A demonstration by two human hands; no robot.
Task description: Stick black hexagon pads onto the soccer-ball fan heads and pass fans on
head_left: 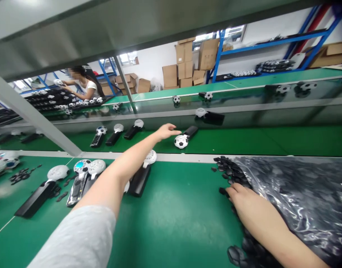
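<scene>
My left hand reaches over the green conveyor belt with fingers apart, holding nothing. Just right of its fingertips lies a handheld fan with a white-and-black football-patterned head and a black handle. At the right, my right hand is over a heap of small black plastic pieces spilling from a clear plastic bag. Its fingers are pinched together, with a black piece at the tips. Under my left forearm, a plain white-headed fan lies on the green bench, partly hidden.
More fans lie at the left of the bench beside loose black pieces. Several fans rest on the belt. A grey post and an overhead metal beam frame the view. Behind, a co-worker handles a ball-headed item.
</scene>
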